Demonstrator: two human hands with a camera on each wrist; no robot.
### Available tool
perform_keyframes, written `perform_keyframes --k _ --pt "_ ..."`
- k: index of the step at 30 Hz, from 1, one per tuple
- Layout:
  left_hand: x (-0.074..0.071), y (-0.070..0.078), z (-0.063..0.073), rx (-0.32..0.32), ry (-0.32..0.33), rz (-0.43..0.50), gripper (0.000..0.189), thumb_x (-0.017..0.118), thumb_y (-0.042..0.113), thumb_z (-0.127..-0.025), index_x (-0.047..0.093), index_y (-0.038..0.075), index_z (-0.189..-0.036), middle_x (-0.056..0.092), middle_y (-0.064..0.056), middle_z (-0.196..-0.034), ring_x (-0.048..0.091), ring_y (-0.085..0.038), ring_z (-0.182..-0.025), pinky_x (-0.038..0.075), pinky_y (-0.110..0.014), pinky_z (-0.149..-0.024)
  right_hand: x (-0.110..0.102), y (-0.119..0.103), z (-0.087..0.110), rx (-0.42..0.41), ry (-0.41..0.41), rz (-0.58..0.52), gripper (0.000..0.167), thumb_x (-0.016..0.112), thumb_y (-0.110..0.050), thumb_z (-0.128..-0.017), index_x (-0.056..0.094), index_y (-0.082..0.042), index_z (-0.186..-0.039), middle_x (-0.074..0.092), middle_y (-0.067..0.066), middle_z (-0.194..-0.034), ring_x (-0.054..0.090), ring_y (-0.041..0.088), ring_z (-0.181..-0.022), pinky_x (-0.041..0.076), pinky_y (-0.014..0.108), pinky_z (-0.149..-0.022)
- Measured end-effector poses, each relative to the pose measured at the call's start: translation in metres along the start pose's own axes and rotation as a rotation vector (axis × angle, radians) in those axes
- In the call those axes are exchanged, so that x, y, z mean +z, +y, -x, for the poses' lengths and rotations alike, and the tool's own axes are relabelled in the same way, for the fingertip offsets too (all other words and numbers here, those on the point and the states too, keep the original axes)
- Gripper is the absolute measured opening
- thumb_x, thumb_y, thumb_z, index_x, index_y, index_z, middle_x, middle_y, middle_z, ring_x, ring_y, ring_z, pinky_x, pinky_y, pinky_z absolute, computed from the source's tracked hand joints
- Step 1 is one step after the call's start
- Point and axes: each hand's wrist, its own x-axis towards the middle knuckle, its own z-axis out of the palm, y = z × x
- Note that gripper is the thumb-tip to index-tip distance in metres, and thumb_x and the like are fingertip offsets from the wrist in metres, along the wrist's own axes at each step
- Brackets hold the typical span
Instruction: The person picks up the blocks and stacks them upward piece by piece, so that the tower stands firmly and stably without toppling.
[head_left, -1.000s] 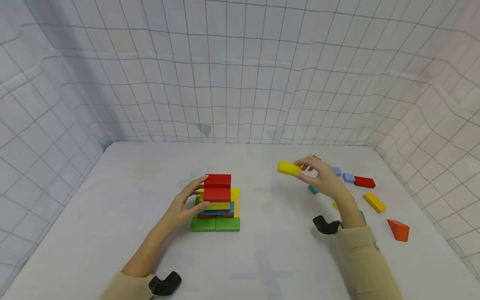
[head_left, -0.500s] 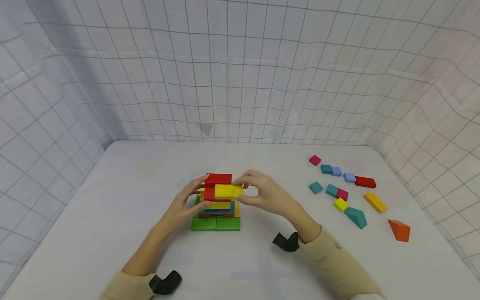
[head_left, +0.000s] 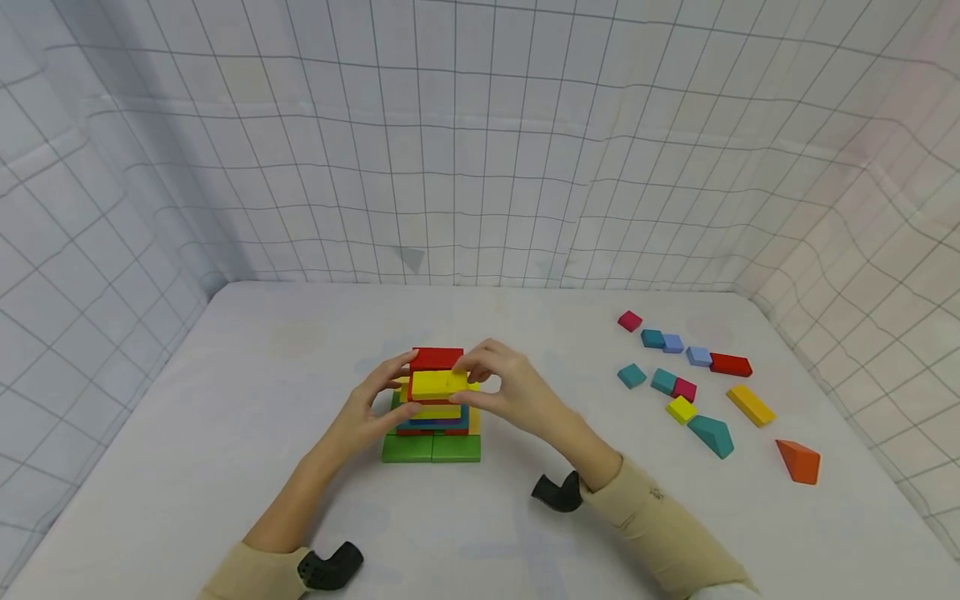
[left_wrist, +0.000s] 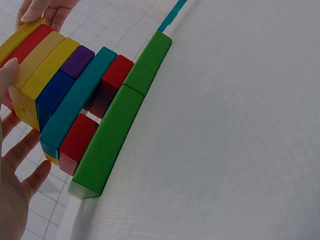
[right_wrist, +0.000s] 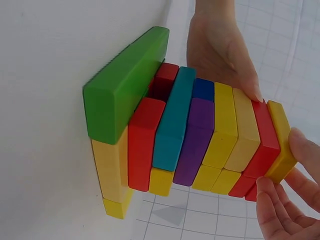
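Observation:
A tower of coloured wooden blocks [head_left: 431,448] stands on the table, with green blocks [left_wrist: 112,130] at its base. Above them come red, teal, blue, purple, yellow and tan layers, topped by red blocks [right_wrist: 265,140]. My left hand [head_left: 372,411] holds the upper tower from the left, thumb at the front and fingers reaching behind. From the right, my right hand [head_left: 512,390] pinches a yellow block [head_left: 431,385] between thumb and fingers. That block lies flat over the front red block, almost lined up with it. Another red block [head_left: 437,358] shows just behind.
Loose blocks lie on the right of the table: teal pieces [head_left: 632,376], a yellow cube [head_left: 682,409], a teal wedge [head_left: 712,435], a long yellow block [head_left: 751,405], a red block [head_left: 731,365] and an orange wedge [head_left: 799,462]. A gridded white curtain [head_left: 480,167] surrounds the table.
My right hand has carried the yellow block leftward from the loose pieces onto the tower, sliding it further left over the front red block. The left hand has stayed put.

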Motion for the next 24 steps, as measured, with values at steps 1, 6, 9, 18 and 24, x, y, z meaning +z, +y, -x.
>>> perform_keyframes --k 1,6,9,18,24 --pt "0.0 0.0 0.0 0.0 0.0 0.0 0.064 0.064 -0.008 -0.078 0.036 -0.002 -0.135 0.041 -0.02 -0.135 0.048 -0.027 -0.113 0.043 -0.052 -0.087 0.001 0.0 0.0 -0.003 0.007 0.002 0.029 0.076 -0.012 -0.073 0.062 -0.004 -0.098 0.057 0.004 -0.093 0.056 0.013 -0.081 0.051 0.022 -0.074" --pt "0.0 0.001 0.0 -0.007 0.0 -0.002 0.063 0.063 -0.007 -0.078 0.036 -0.002 -0.135 0.041 -0.02 -0.135 0.048 -0.028 -0.112 0.043 -0.05 -0.088 0.005 0.001 -0.001 -0.008 0.031 0.015 0.032 0.077 -0.015 -0.072 0.061 -0.004 -0.098 0.058 0.004 -0.093 0.055 0.012 -0.079 0.049 0.018 -0.073" --pt "-0.001 0.002 0.0 -0.016 -0.002 0.007 0.063 0.062 -0.007 -0.079 0.036 -0.003 -0.135 0.042 -0.021 -0.135 0.048 -0.032 -0.112 0.042 -0.051 -0.088 0.007 0.002 -0.002 -0.002 0.036 0.027 0.036 0.077 -0.017 -0.072 0.06 -0.005 -0.102 0.058 0.003 -0.094 0.053 0.012 -0.078 0.049 0.018 -0.072" --pt "0.002 0.006 -0.002 -0.026 0.021 0.051 0.062 0.06 -0.005 -0.081 0.033 -0.002 -0.137 0.036 -0.021 -0.139 0.04 -0.025 -0.12 0.035 -0.057 -0.094 -0.002 0.016 -0.001 0.042 -0.117 -0.06 0.069 0.074 -0.017 -0.075 0.04 -0.007 -0.135 0.046 0.008 -0.127 0.048 0.021 -0.108 0.046 0.038 -0.087" --pt "0.006 0.008 -0.002 0.032 0.083 0.039 0.055 0.058 -0.01 -0.08 0.04 -0.005 -0.132 0.04 -0.022 -0.136 0.036 -0.004 -0.122 0.035 -0.026 -0.098 -0.002 0.025 -0.002 0.066 -0.177 -0.174 0.063 0.069 -0.015 -0.08 0.041 -0.004 -0.135 0.046 0.008 -0.134 0.045 0.02 -0.117 0.042 0.039 -0.095"
